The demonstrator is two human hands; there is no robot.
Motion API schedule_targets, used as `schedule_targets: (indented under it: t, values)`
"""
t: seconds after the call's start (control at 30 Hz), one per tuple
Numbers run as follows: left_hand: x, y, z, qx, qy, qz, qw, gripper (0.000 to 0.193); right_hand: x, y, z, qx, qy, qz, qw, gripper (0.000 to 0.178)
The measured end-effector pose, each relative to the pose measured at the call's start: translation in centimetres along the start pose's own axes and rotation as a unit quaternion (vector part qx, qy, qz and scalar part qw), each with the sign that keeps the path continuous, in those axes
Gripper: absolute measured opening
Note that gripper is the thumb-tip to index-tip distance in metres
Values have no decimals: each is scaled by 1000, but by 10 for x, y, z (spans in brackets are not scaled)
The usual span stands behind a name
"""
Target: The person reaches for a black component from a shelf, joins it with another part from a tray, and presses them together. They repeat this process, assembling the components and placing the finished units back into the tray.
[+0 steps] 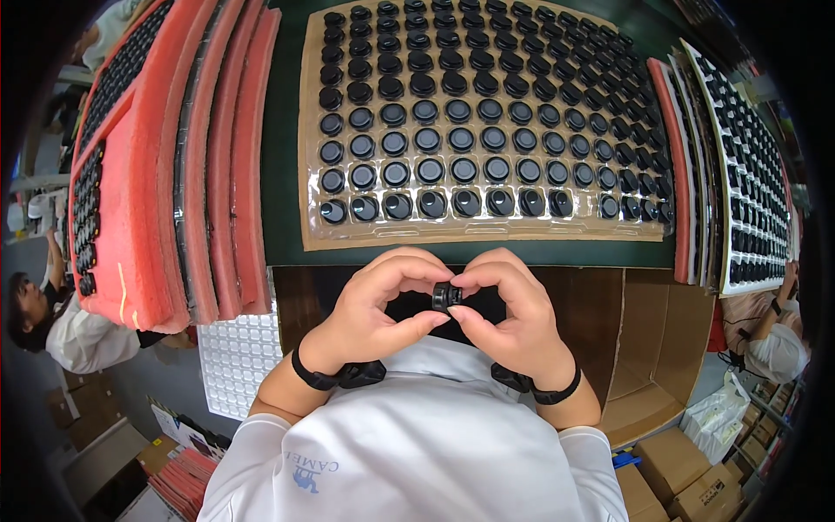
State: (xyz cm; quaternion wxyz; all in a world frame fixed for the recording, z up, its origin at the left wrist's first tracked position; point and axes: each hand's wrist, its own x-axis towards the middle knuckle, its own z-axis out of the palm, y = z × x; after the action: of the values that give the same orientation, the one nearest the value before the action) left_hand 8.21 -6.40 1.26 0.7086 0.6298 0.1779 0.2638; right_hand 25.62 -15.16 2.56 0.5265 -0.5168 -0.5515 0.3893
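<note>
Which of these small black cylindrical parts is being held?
The black cylindrical part pinched between the left hand and right hand, on the near side of the clear plastic tray; it alone is held, while the tray's parts sit untouched.

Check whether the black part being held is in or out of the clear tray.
Out: the left hand and right hand pinch the black part, nearer the person than the clear tray.

Head view: wide fisheye, worn at head height, facing steeply down.
Lower edge, nearest: white shirt (435,444).
Mid-frame, close: left hand (378,300), right hand (515,304).
Upper frame, farther: brown-edged tray (310,130).
</note>
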Motion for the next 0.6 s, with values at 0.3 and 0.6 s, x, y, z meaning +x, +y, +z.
schedule_targets:
  t: [0.3, 0.6]
  values:
    - [2, -2, -5, -223, 10, -13, 975, 37, -5, 26, 2, 517, -12, 207, 831, 26]
    - [-4, -4, -6, -55, 35, 40, 997, 39, -7, 13, 8, 283, 34, 97, 954, 22]
